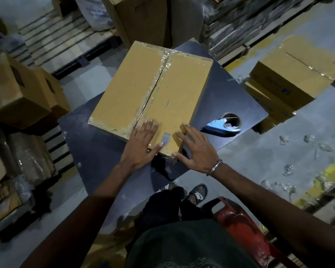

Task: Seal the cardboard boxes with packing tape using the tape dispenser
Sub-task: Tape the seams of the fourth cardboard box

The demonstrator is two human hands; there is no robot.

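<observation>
- Left hand (143, 144) and right hand (193, 149), fingers flat, press the cardboard box's (151, 91) near corner.
- Risk: box slides off the surface (230, 89); tape dispenser (223, 124) lies beside the box, unheld.

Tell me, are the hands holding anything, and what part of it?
Nothing is gripped. The left hand lies flat on top of the cardboard box, and the right hand presses its near corner. The tape dispenser sits untouched on the table.

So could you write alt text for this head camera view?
Two hands, left and right, press flat on a taped box on a dark table. A blue tape dispenser lies right of it, untouched.
</observation>
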